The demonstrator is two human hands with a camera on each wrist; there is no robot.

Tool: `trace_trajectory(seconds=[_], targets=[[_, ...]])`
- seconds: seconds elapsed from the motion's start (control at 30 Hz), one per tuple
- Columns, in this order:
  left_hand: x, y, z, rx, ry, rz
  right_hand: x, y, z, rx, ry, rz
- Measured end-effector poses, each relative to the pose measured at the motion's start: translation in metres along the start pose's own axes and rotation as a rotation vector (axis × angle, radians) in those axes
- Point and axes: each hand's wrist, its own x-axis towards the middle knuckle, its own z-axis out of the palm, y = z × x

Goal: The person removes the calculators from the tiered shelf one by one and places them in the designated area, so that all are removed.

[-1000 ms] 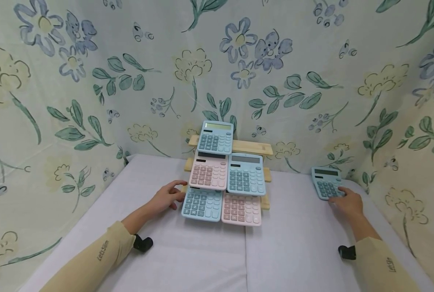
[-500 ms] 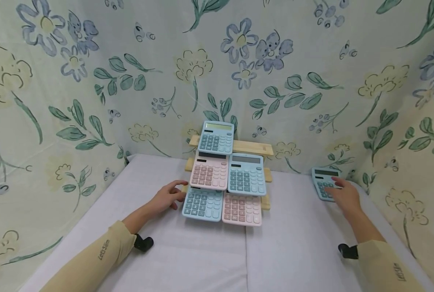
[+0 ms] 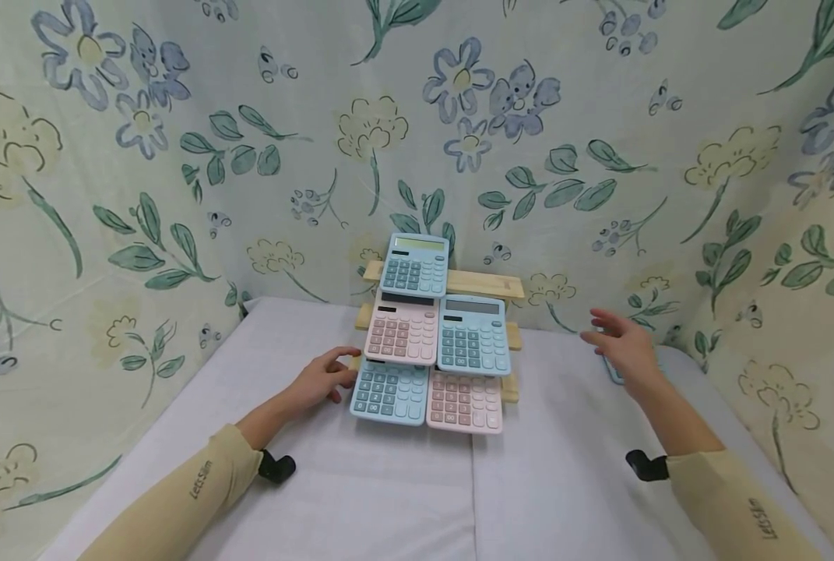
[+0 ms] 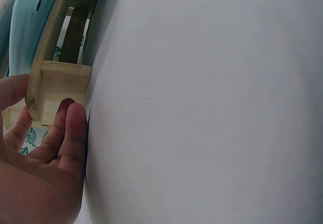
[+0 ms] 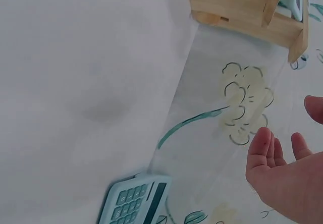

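In the head view my left hand (image 3: pixel 321 378) is at the left side of a tiered wooden rack (image 3: pixel 485 283). The left wrist view has its fingers (image 4: pixel 74 133) around the end of one of the rack's wooden rails (image 4: pixel 35 90). On the rack lean a blue calculator (image 3: pixel 414 265) at the top, a pink calculator (image 3: pixel 401 331) and a blue calculator (image 3: pixel 473 336) in the middle, and a blue calculator (image 3: pixel 390 393) beside a pink calculator (image 3: pixel 464 403) at the bottom. My right hand (image 3: pixel 623 347) is raised with nothing in it, partly covering another blue calculator (image 5: pixel 132 204).
A white cloth (image 3: pixel 402 499) covers the table. Floral fabric (image 3: pixel 304 93) hangs behind and at both sides. The loose calculator lies near the back right corner, close to the fabric. Black wrist straps (image 3: pixel 276 467) sit at both cuffs.
My right hand has left the loose blue calculator and moved up and to the left, holding nothing. That calculator stays in place. My left hand and the rack have not moved.
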Motion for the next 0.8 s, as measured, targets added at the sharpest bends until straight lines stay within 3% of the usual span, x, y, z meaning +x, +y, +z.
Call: trace_trajectory(seconds=[0.37, 0.8], targets=[[0.002, -0.003, 0.000, -0.010, -0.003, -0.001, -0.012, -0.046, 0.025, 0.093, -0.082, -0.077], [0.001, 0.001, -0.001, -0.011, -0.003, 0.005, -0.018, -0.083, 0.048, 0.138, -0.168, -0.130]])
